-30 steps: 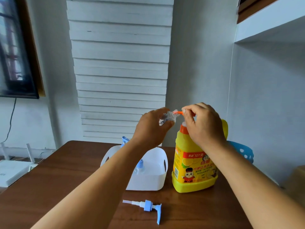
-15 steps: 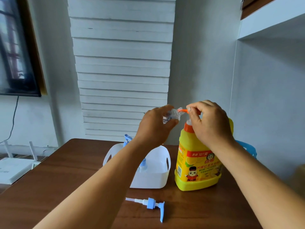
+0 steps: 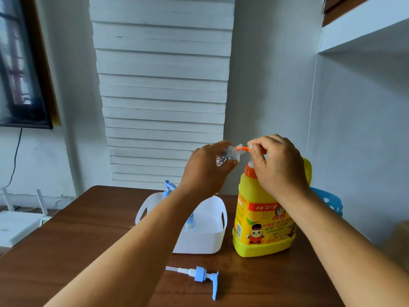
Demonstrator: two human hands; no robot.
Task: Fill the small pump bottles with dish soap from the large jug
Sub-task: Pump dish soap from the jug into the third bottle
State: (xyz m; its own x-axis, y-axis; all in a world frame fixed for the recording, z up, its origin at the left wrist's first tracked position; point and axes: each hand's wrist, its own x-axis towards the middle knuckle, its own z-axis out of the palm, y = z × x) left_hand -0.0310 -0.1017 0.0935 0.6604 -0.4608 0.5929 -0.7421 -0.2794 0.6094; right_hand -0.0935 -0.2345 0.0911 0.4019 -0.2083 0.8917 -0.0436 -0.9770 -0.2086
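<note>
Left hand [image 3: 204, 171] grips a small clear bottle [image 3: 229, 155], tilted sideways, held up in the air above the bench [image 3: 77, 240]. Right hand [image 3: 278, 165] pinches the orange pump spout [image 3: 241, 149] on top of the yellow jug [image 3: 261, 220], fingers curled over it. Spout tip meets the clear bottle's mouth, between the two hands. Jug stands upright on the bench, right of center, under the right hand. White tub [image 3: 203, 240] just left of the jug, touching or nearly; blue pump tops [image 3: 169, 188] stick up inside it. Loose blue pump head [image 3: 199, 274] lies flat on the near bench, apart from both hands. Blue basket [image 3: 327, 202] behind the jug, far right.
</note>
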